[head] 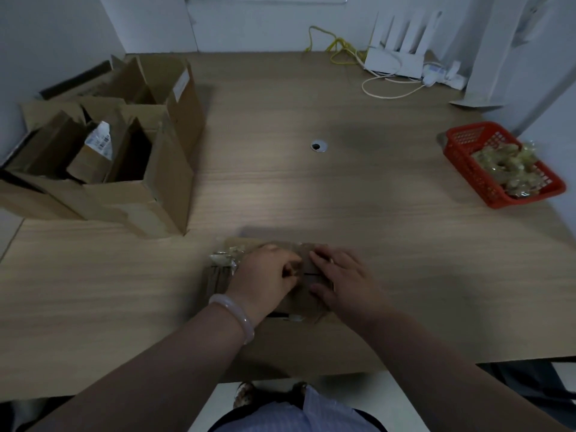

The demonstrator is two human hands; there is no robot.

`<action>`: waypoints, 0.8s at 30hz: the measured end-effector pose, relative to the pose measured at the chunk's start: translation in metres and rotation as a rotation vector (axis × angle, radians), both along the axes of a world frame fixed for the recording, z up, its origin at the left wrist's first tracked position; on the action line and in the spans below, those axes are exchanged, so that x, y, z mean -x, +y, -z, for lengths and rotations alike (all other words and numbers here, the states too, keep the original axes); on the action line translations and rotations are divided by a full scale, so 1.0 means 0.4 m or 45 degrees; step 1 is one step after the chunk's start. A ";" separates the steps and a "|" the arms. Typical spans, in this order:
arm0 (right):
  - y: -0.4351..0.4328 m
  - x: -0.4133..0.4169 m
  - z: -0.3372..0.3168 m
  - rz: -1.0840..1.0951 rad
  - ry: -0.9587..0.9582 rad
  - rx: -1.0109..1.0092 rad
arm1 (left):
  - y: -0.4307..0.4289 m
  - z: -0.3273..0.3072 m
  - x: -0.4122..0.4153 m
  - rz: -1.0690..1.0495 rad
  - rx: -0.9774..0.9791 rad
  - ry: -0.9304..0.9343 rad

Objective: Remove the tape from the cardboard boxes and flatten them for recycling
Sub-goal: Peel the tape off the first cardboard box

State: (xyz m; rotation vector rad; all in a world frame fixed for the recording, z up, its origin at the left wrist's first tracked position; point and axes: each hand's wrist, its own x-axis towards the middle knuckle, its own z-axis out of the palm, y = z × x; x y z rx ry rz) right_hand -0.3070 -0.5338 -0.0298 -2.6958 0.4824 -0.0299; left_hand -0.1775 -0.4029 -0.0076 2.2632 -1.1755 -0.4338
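On the wooden table (pixel 311 198), your left hand (pixel 265 275) pinches crumpled clear tape (pixel 223 258) trailing left off the small brown cardboard box (pixel 302 302); your right hand (pixel 343 279) presses it, fingers straight.

Table (pixel 343 198) fills mid frame. Lower centre, near front edge: small cardboard box (pixel 299 302) on table, left hand (pixel 265 279) and right hand (pixel 346 282) side by side on top of it, tape (pixel 223 258) bunched at box's left end against left hand. Left to upper left: cluster of open boxes (pixel 149 188), touching each other. Right edge: basket (pixel 464 160), tape wads (pixel 505 169) in it. Top right, at back by wall: router (pixel 396 60), cables (pixel 343 48) left of it. Cable hole (pixel 318 146) mid table, well apart from the rest
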 end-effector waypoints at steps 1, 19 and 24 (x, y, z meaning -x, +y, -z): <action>0.000 0.000 0.003 -0.007 0.008 -0.003 | -0.002 0.001 0.003 -0.003 -0.012 -0.021; -0.003 0.001 0.023 -0.070 0.072 0.142 | 0.077 -0.009 -0.011 -0.100 0.086 -0.366; 0.005 -0.002 0.005 -0.116 0.061 0.243 | 0.056 -0.005 0.028 0.133 0.073 -0.325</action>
